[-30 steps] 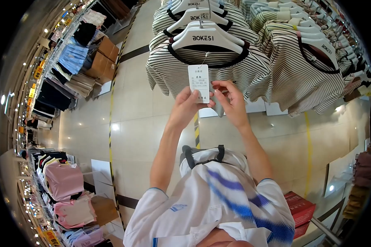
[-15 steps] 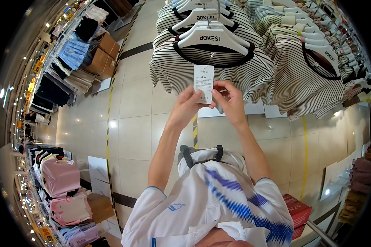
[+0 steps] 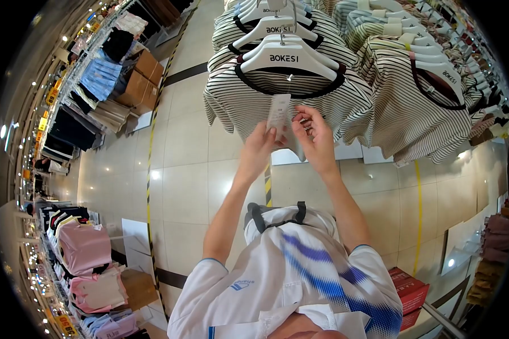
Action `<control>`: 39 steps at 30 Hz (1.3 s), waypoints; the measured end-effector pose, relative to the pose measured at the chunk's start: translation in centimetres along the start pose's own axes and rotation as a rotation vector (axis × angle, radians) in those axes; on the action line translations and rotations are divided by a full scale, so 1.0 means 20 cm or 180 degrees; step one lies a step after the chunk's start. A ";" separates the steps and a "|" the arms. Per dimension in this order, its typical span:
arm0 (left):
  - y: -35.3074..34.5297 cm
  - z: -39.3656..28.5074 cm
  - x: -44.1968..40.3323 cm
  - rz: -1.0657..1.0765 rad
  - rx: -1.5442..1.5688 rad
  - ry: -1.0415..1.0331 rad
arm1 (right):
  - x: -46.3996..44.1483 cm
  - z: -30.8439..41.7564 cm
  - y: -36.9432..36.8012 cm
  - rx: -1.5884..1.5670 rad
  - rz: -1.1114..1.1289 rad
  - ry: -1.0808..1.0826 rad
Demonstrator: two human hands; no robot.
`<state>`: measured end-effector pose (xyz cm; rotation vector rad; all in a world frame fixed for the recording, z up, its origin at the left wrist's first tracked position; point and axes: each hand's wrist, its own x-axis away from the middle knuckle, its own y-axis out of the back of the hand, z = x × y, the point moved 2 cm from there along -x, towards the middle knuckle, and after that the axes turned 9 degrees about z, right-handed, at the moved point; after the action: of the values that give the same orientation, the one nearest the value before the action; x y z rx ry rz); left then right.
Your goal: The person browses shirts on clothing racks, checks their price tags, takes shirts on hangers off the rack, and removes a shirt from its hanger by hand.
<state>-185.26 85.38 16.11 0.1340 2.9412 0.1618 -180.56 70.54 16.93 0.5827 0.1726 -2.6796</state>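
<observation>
Left hand (image 3: 255, 148): thumb and fingers clamped on the bottom end of the white tag (image 3: 279, 116), which sticks up beyond them. Change: tag was square to the camera half a second ago, now swivelled and blurred, so its print is unreadable. Right hand (image 3: 318, 142) just beside it, fingers curled; can't tell if they grip anything. Past the fingertips: striped top (image 3: 240, 104) on a BOKESI hanger (image 3: 288, 61). Off to their right, more striped tops (image 3: 398, 107).
</observation>
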 end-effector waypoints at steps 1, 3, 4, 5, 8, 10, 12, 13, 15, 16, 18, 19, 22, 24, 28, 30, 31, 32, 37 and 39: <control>-0.01 -0.01 0.00 -0.0274 -0.1958 -0.0543 | -0.01 0.05 0.00 0.0159 -0.0045 -0.0013; -0.08 -0.03 0.00 -0.0449 -0.2557 -0.0723 | -0.05 0.10 0.00 0.0246 0.0166 -0.0222; -0.10 -0.06 0.00 -0.0624 -0.3161 -0.0903 | -0.07 0.10 0.00 0.0328 0.0372 -0.0429; -0.10 -0.01 0.00 -0.0566 -0.3263 -0.0800 | -0.10 0.10 0.01 0.0746 0.0374 -0.0316; -0.11 -0.08 0.00 -0.0221 -0.3040 -0.0935 | -0.20 0.09 0.09 0.1569 0.0416 -0.0384; -0.07 -0.07 -0.01 -0.0224 -0.2938 -0.0953 | -0.24 0.16 0.12 0.1436 0.0398 -0.0470; -0.01 -0.05 -0.06 -0.0372 -0.3293 -0.1307 | -0.28 0.22 0.13 0.1370 0.0055 0.0288; 0.02 -0.06 -0.09 -0.0497 -0.3490 -0.1244 | -0.30 0.21 0.13 0.1309 -0.0027 0.0394; 0.05 -0.09 -0.13 -0.0463 -0.3637 -0.1120 | -0.36 0.19 0.10 0.1145 -0.0044 0.0552; 0.06 -0.11 -0.16 -0.0399 -0.3779 -0.1003 | -0.38 0.18 0.09 0.0980 -0.0089 0.0697; 0.10 -0.07 -0.20 -0.0354 -0.3873 -0.1022 | -0.39 0.09 0.11 0.1105 -0.0011 0.0598; 0.12 -0.05 -0.22 -0.0231 -0.4018 -0.0925 | -0.40 0.06 0.12 0.1709 0.0306 0.0500; 0.13 -0.04 -0.23 -0.0163 -0.4031 -0.0827 | -0.35 0.07 0.12 0.2446 0.0599 0.0257; 0.11 -0.07 -0.21 -0.0226 -0.3883 -0.0836 | -0.30 0.11 0.16 0.2136 0.0208 0.0229; 0.23 -0.15 -0.16 -0.0934 -0.3621 -0.1307 | -0.22 0.34 0.40 0.3501 -0.0786 0.1449; 0.38 -0.23 -0.16 -0.1657 -0.3904 -0.1679 | -0.23 0.30 0.55 0.3706 -0.0630 0.1172; 0.43 -0.24 -0.16 -0.1645 -0.3873 -0.1683 | -0.23 0.26 0.61 0.3867 -0.0483 0.0897; 0.49 -0.25 -0.19 -0.1472 -0.4152 -0.1401 | -0.22 0.24 0.64 0.3893 -0.0499 0.0907; 0.64 -0.13 -0.27 -0.1009 -0.3785 -0.0647 | -0.25 0.10 0.73 0.2901 0.0010 0.0249; 0.67 -0.11 -0.27 -0.0945 -0.3425 -0.0592 | -0.24 0.04 0.77 0.2760 0.0034 0.0161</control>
<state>-179.38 97.87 20.90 -0.4077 2.2595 1.4950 -170.75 58.00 19.07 0.8741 -1.0151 -2.6329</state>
